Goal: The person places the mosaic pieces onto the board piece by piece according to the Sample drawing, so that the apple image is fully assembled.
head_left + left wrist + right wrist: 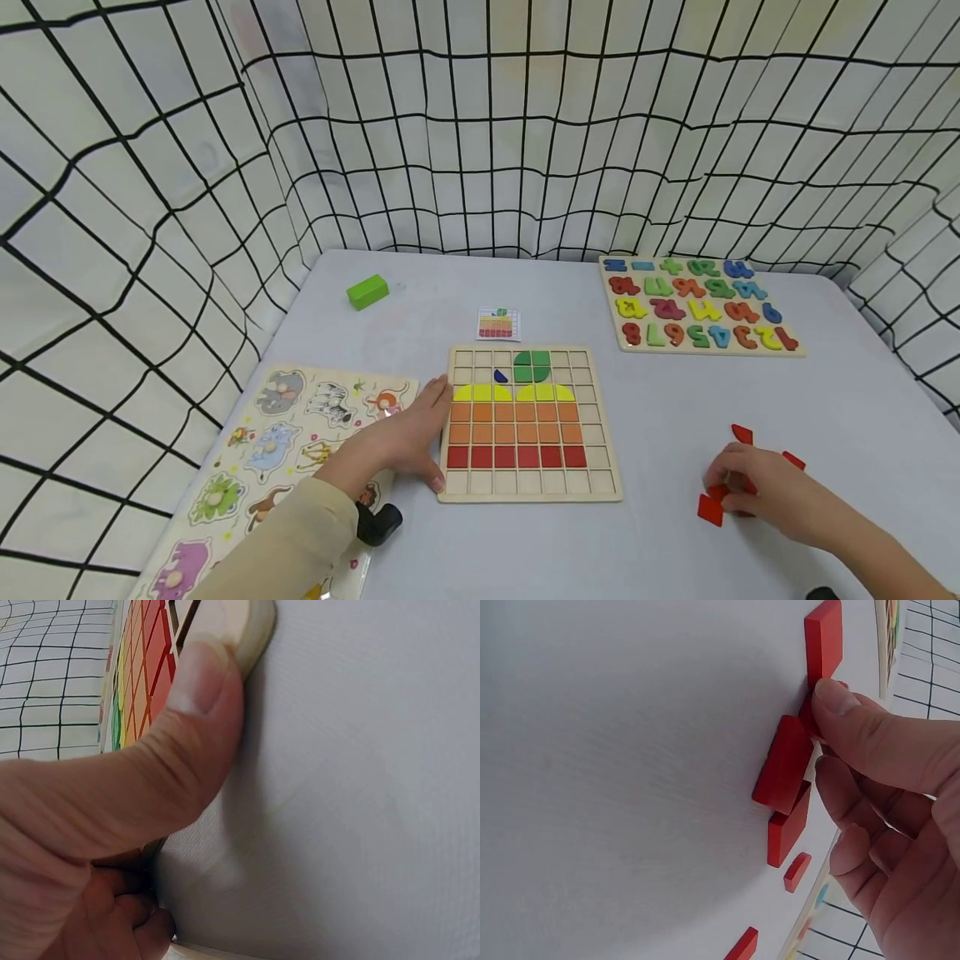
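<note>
A wooden grid board (pixel 603 482) lies flat, filled with a red row, two orange rows, two yellow domes, a green leaf-like cluster and a small blue piece (pixel 500 377). Along its left edge rests my left hand (pixel 401 437), fingers stretched, the thumb (pixel 202 697) touching the rim near the lower left corner. To the right of the board, my right hand (pixel 772 492) is down among several loose red tiles (pixel 710 510). Its thumb and a finger pinch a small red tile (pixel 808 718), mostly hidden by the thumb; another red tile (pixel 784 769) lies beside it.
A small pattern card (pixel 498 325) lies behind the board. An animal puzzle board (pixel 292 454) lies under my left forearm. At the back right is a letter and number puzzle (pixel 697 304); a green block (pixel 367 292) sits back left. Black netting (pixel 487 125) surrounds the table.
</note>
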